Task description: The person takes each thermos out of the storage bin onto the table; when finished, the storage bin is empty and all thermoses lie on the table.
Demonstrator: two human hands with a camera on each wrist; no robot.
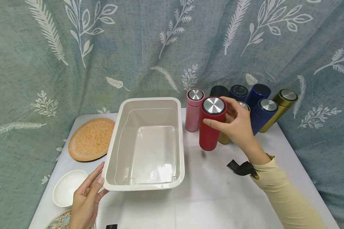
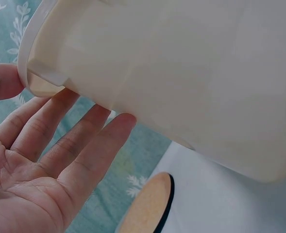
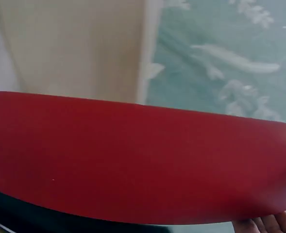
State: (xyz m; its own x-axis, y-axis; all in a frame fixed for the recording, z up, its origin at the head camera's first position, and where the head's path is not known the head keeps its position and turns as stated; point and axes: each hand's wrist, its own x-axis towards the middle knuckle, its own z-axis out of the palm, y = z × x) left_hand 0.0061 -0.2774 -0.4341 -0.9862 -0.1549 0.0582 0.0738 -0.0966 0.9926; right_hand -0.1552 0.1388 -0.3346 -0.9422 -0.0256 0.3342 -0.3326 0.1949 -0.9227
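My left hand (image 1: pixel 87 197) pinches the near left corner of a cream plastic basin (image 1: pixel 143 187), thumb at the rim and fingers beneath. In the left wrist view these fingers (image 2: pixel 89 160) extend along the basin's underside (image 2: pixel 181 92). Toward the right, my right hand (image 1: pixel 240 124) grips a red thermos bottle (image 1: pixel 208 135) near its silver-topped lid, thumb on the near side. The bottle is upright, its base close over the white table with a small shadow below. Its red body (image 3: pixel 143 160) fills much of the right wrist view.
Around the red bottle stand a pink thermos (image 1: pixel 192 114), a black one (image 1: pixel 219 90), several blue ones (image 1: pixel 262 116) and gold ones (image 1: pixel 279 109). Left of the basin lie a round orange-brown board (image 1: pixel 89 140), a white bowl (image 1: pixel 67 187) and a patterned plate (image 1: pixel 60 221). A leaf-print curtain (image 1: pixel 137 47) hangs behind.
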